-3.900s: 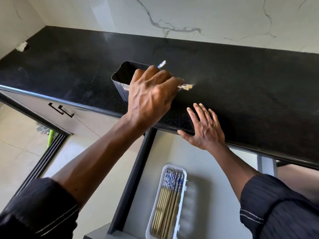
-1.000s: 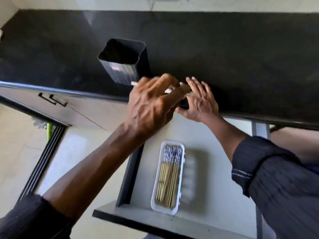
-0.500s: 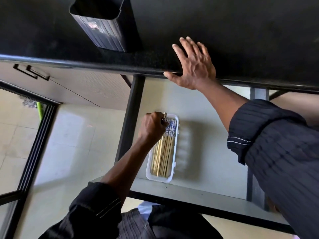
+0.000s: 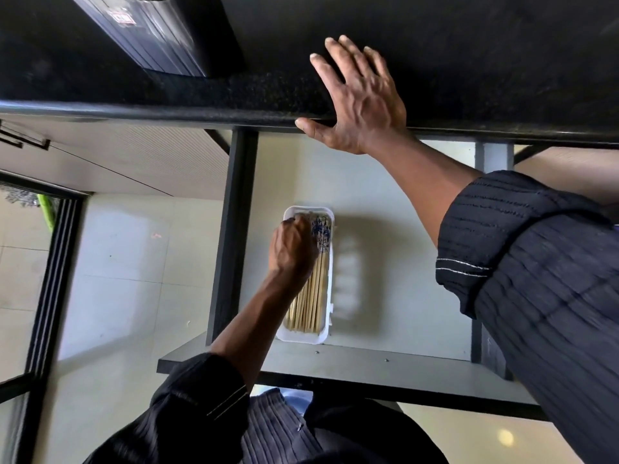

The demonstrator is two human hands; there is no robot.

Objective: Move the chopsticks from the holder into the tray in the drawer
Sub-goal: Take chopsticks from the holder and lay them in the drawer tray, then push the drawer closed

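The left hand (image 4: 293, 251) is down in the open drawer (image 4: 395, 249), curled into a loose fist over the far end of the white tray (image 4: 330, 298). Its fingers are folded under and hidden by the back of the hand, so whether they pinch a chopstick or have let go cannot be told from this angle. The chopsticks (image 4: 313, 296) lie lengthwise in the tray as one packed bundle, their blue-patterned ends toward the countertop and half covered by the knuckles, their plain bamboo ends at the tray's near end. The tray sits by the drawer's left wall, its near end against the drawer's front edge. A pale, smeared shape just right of the tray is probably its shadow or reflection, though the blur leaves that unsure.

The right hand (image 4: 360, 98) lies flat and spread on the front edge of the black countertop (image 4: 469, 61), fingers apart, thumb hooked over the rim, gripping nothing. The dark ribbed holder (image 4: 160, 31) stands on the countertop toward its left, cut off by the top of the frame, so its mouth and contents are out of sight. Dark striped sleeves (image 4: 536, 279) fill the lower right.
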